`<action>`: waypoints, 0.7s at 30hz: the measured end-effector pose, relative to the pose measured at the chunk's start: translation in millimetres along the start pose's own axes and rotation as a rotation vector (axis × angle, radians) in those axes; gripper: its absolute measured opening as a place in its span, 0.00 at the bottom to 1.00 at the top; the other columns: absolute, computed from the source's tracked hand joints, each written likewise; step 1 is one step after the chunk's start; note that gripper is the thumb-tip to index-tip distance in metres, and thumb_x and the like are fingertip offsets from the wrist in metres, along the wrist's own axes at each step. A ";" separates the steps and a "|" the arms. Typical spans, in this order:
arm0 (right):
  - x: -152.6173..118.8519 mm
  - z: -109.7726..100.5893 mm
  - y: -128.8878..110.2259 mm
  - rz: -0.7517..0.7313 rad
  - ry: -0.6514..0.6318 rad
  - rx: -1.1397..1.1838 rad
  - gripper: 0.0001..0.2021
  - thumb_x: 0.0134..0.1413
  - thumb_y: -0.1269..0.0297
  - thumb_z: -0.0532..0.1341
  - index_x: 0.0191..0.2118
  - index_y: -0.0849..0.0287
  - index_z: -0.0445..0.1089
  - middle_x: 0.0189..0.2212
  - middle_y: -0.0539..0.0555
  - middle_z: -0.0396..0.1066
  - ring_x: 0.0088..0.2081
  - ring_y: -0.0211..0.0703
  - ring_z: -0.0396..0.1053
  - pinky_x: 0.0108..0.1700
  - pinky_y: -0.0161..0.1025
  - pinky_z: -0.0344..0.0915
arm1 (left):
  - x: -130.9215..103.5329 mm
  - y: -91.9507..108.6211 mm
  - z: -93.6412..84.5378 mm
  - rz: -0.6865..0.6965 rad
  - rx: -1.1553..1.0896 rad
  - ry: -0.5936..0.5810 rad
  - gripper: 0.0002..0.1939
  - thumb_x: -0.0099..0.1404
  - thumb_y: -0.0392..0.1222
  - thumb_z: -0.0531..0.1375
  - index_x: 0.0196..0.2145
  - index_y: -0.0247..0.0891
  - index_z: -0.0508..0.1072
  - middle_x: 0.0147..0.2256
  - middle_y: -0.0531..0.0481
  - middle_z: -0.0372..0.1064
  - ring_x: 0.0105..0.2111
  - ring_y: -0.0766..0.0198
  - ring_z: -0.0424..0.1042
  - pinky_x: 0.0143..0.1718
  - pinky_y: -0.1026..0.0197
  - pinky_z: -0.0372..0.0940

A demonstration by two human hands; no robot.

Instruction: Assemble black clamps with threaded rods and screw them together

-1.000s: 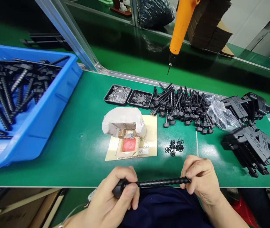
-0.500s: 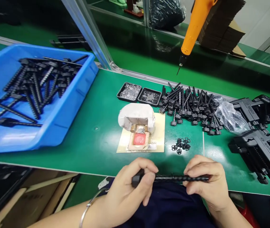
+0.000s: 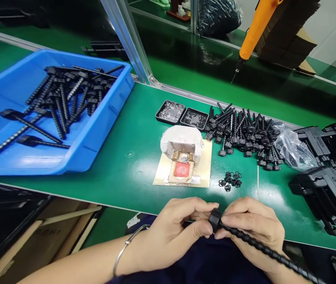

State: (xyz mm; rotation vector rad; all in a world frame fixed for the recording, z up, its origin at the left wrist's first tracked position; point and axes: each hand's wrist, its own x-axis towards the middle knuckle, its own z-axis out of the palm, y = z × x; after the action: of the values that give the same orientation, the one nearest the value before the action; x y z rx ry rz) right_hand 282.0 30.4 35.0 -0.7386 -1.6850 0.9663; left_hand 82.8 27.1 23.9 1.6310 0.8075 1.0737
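A black spiral-threaded rod [image 3: 259, 246] with a faceted knob lies across both hands, slanting down to the right. Thumb and fingers of my left hand [image 3: 182, 225] hold the knob [image 3: 214, 221] from the left. My right hand [image 3: 253, 225] is closed round the shaft right beside the knob, its fingertips pressed up to it. Whether a ring sits under those fingertips I cannot make out. Just beyond the hands lies a small pile of thin black rings [image 3: 229, 180]. Behind it is a pale fixture [image 3: 182, 144] with a red pad.
A blue bin [image 3: 97, 148] of similar rods stands left. Two small black trays [image 3: 170, 111] of tiny parts sit behind the fixture. More knobbed rods [image 3: 244, 132], a clear plastic bag [image 3: 294, 150] and black BOSCH housings [image 3: 330, 193] lie right. An orange electric screwdriver [image 3: 256, 33] hangs above.
My right hand has moved left along the shaft from its far end to the knob. The rod has swung from nearly level to slanting, its free end now lower right. The view has shifted slightly.
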 end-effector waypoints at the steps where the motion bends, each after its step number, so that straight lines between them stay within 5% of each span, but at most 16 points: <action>1: -0.4 1.9 0.2 -0.029 0.000 -0.017 0.19 0.53 0.80 0.69 0.49 0.55 0.77 0.32 0.53 0.74 0.30 0.39 0.75 0.30 0.31 0.74 | 2.2 1.3 0.3 0.027 0.042 0.008 0.13 0.74 0.45 0.55 0.44 0.36 0.77 0.25 0.49 0.75 0.22 0.66 0.72 0.26 0.66 0.69; 3: -0.8 5.9 -0.7 -0.086 0.019 -0.088 0.17 0.57 0.80 0.65 0.50 0.57 0.76 0.32 0.55 0.73 0.31 0.39 0.75 0.30 0.33 0.73 | 6.3 4.0 1.0 0.044 0.067 0.008 0.14 0.74 0.43 0.55 0.39 0.36 0.80 0.23 0.49 0.75 0.21 0.66 0.72 0.25 0.67 0.70; 7: -1.7 7.8 -5.7 -0.197 0.052 -0.323 0.11 0.64 0.76 0.59 0.48 0.59 0.76 0.32 0.56 0.73 0.34 0.41 0.74 0.32 0.35 0.73 | 6.6 4.8 1.3 0.108 0.058 0.055 0.15 0.68 0.43 0.64 0.51 0.39 0.76 0.27 0.50 0.78 0.26 0.65 0.75 0.29 0.67 0.73; 11: -5.2 0.6 -6.2 -0.154 -0.041 -0.312 0.15 0.63 0.79 0.57 0.49 0.59 0.75 0.39 0.59 0.73 0.39 0.41 0.75 0.38 0.35 0.76 | 1.3 2.6 -3.3 0.146 0.181 0.050 0.15 0.69 0.34 0.61 0.53 0.37 0.74 0.29 0.50 0.76 0.27 0.66 0.74 0.31 0.69 0.72; 15: -4.2 -4.3 -1.0 0.154 -0.089 -0.026 0.15 0.60 0.76 0.63 0.51 0.55 0.75 0.45 0.58 0.73 0.43 0.42 0.76 0.43 0.36 0.77 | 0.2 6.1 -7.7 0.143 0.306 -0.029 0.13 0.70 0.35 0.59 0.52 0.36 0.72 0.30 0.50 0.74 0.26 0.66 0.73 0.31 0.69 0.71; 21: 6.5 2.8 2.0 0.655 -0.111 0.415 0.15 0.39 0.64 0.78 0.35 0.59 0.77 0.30 0.49 0.74 0.28 0.37 0.77 0.33 0.27 0.75 | -1.2 8.4 -6.0 0.189 0.428 -0.148 0.08 0.73 0.34 0.53 0.46 0.33 0.71 0.24 0.53 0.66 0.21 0.67 0.64 0.22 0.68 0.61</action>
State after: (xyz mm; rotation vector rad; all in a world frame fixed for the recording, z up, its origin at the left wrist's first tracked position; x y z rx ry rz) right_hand 277.5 36.1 35.9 -0.9832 -1.2717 1.7749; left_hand 76.9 25.8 32.3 2.1563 0.8358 0.9350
